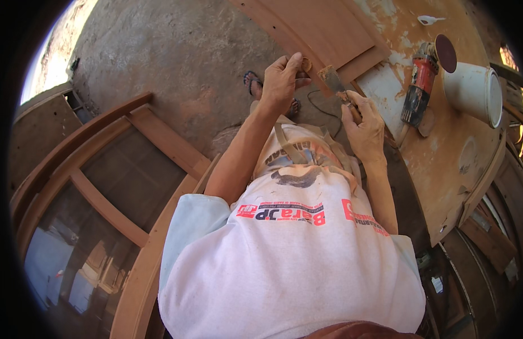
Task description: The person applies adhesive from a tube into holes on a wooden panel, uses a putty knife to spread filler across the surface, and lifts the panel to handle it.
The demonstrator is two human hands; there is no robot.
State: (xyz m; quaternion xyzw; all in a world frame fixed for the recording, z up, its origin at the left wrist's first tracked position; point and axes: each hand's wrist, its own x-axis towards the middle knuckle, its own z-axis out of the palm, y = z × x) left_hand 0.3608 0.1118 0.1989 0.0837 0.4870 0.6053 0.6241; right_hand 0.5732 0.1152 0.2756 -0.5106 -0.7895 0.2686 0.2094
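My right hand (365,121) is closed around the handle of a putty knife (333,82), whose blade tip carries tan putty. The blade points up and left, toward the near corner of a brown wooden panel (323,28). Just left of it, my left hand (280,82) is closed, thumb and fingers pinched at a small round tan piece (306,64). That piece looks like a little lid or disc, though its exact kind is unclear. It overlaps the panel's edge in this view; I cannot tell whether they touch.
On the stained worktable (442,169) at right lie a red-and-black angle grinder (421,87) with a sanding disc, a white bucket (470,90) on its side and a white plastic piece (430,20). A glazed wooden frame (112,212) stands at left. A cable (323,107) hangs below the panel.
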